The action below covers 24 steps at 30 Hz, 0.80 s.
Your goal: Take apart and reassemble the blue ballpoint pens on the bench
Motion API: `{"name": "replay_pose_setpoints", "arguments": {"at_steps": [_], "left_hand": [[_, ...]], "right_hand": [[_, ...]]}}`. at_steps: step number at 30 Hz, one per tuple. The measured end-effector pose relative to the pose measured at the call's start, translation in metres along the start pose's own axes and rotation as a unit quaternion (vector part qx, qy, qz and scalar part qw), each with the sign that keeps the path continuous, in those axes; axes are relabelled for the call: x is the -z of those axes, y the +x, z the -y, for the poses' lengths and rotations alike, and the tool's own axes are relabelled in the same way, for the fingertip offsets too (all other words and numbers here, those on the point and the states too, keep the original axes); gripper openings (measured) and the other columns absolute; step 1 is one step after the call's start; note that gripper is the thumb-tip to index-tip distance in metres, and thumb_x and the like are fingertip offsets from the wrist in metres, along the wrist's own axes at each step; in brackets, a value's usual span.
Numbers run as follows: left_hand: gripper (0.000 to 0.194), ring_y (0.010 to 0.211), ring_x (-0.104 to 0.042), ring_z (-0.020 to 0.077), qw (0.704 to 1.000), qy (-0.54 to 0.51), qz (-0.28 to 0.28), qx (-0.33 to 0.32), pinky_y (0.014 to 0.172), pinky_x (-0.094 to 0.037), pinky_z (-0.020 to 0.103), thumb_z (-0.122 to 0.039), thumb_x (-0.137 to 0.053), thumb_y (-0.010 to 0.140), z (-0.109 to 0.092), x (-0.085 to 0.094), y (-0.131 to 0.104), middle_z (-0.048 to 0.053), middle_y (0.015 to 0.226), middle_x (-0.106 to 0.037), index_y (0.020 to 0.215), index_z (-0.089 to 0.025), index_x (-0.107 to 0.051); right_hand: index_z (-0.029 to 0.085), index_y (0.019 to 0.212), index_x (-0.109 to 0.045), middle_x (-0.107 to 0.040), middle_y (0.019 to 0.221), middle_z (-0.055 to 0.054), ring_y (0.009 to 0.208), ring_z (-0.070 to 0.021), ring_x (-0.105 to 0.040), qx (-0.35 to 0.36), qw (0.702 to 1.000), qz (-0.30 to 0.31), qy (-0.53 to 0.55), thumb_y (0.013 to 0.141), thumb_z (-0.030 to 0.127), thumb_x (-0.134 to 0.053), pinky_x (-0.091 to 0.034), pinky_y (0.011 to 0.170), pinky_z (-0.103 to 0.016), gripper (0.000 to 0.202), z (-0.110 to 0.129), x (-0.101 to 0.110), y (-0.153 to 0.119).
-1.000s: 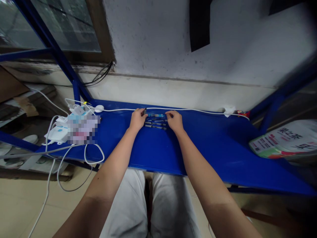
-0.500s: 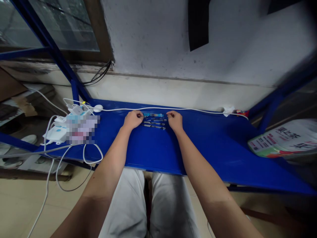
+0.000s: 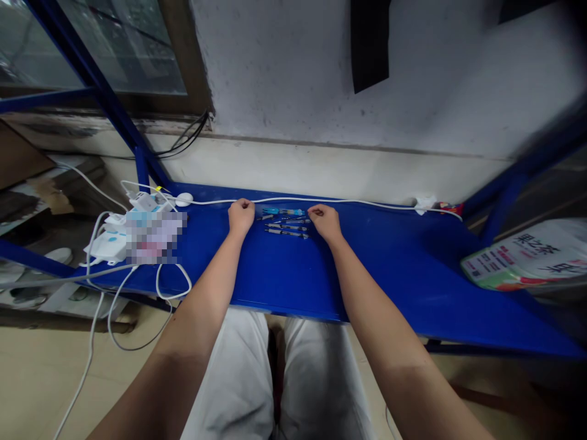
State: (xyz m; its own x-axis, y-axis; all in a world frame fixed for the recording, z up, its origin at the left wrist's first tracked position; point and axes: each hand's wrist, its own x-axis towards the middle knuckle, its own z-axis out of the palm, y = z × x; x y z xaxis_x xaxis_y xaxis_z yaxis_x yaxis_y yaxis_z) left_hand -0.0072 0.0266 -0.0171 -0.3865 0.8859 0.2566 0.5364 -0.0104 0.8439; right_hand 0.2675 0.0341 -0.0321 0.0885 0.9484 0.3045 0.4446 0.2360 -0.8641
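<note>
Between my hands, several pens and pen parts lie sideways on the blue tabletop (image 3: pixel 284 275). A light-blue clear pen (image 3: pixel 283 211) is at the back, with small slim pen parts (image 3: pixel 293 220) in front of it. Two dark pens with grey grips (image 3: pixel 287 230) lie nearest me. My left hand (image 3: pixel 241 218) is closed just left of the pens, beside the white cord. Just right of their ends, my right hand (image 3: pixel 324 221) has its fingertips pinched together. Whatever either hand holds, if anything, is too small or hidden to make out.
A white cord (image 3: pixel 358 201) runs along the back edge by the wall. Power strips and chargers (image 3: pixel 110 238) with loose cables crowd the left end. A large labelled bottle (image 3: pixel 527 256) lies at the right, and a red packet (image 3: pixel 449 208) is at the back right.
My left hand has moved left and slightly back, away from the pens, uncovering a small dark piece at their left end. My right hand has stayed almost in place.
</note>
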Motion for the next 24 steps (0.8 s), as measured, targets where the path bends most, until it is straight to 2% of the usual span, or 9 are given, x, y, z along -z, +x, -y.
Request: {"name": "replay_pose_setpoints", "arguments": {"at_steps": [6, 11, 16, 20, 24], "left_hand": [[0.013, 0.083, -0.068, 0.0212, 1.0, 0.006, 0.001, -0.004, 0.078, -0.048, 0.029, -0.025, -0.06, 0.087, 0.004, -0.005, 0.001, 0.004, 0.083, -0.075, 0.08, -0.021, -0.07], [0.012, 0.079, -0.068, 0.0187, 1.0, -0.012, 0.013, -0.009, 0.075, -0.049, 0.028, -0.02, -0.06, 0.085, 0.006, -0.007, 0.001, 0.003, 0.084, -0.075, 0.088, -0.021, -0.072], [0.011, 0.08, -0.068, 0.0182, 0.998, -0.026, 0.039, -0.04, 0.077, -0.05, 0.028, -0.021, -0.063, 0.084, 0.008, -0.01, 0.001, 0.002, 0.082, -0.073, 0.087, -0.021, -0.073], [0.012, 0.083, -0.066, 0.0187, 0.996, -0.001, 0.062, -0.069, 0.079, -0.051, 0.03, -0.02, -0.064, 0.084, 0.003, -0.009, -0.004, 0.004, 0.088, -0.074, 0.088, -0.021, -0.075], [0.012, 0.087, -0.063, 0.0205, 0.984, 0.05, 0.094, -0.144, 0.085, -0.053, 0.034, -0.02, -0.068, 0.083, -0.004, -0.007, -0.011, 0.006, 0.095, -0.07, 0.085, -0.023, -0.079]], "right_hand": [[0.018, 0.082, -0.078, -0.077, 0.079, -0.005, 0.078, -0.0225, -0.071, 0.002, 1.0, -0.003, -0.005, 0.072, 0.026, -0.061, -0.056, 0.081, -0.036, 0.021, -0.004, 0.002, 0.001], [0.017, 0.082, -0.077, -0.076, 0.078, -0.005, 0.077, -0.0218, -0.07, 0.005, 1.0, -0.006, 0.003, 0.073, 0.027, -0.062, -0.055, 0.079, -0.035, 0.02, -0.004, 0.002, 0.001], [0.018, 0.082, -0.078, -0.075, 0.078, -0.004, 0.077, -0.0216, -0.069, 0.018, 1.0, 0.0, -0.009, 0.076, 0.027, -0.062, -0.054, 0.079, -0.035, 0.019, -0.006, 0.002, 0.0], [0.019, 0.084, -0.079, -0.075, 0.085, -0.006, 0.081, -0.0223, -0.067, 0.058, 0.997, 0.009, -0.048, 0.081, 0.027, -0.061, -0.053, 0.083, -0.038, 0.02, -0.002, 0.003, -0.002], [0.022, 0.095, -0.084, -0.072, 0.097, -0.009, 0.1, -0.0273, -0.061, 0.135, 0.982, 0.018, -0.133, 0.09, 0.027, -0.059, -0.049, 0.1, -0.047, 0.026, 0.011, 0.002, -0.011]]}}
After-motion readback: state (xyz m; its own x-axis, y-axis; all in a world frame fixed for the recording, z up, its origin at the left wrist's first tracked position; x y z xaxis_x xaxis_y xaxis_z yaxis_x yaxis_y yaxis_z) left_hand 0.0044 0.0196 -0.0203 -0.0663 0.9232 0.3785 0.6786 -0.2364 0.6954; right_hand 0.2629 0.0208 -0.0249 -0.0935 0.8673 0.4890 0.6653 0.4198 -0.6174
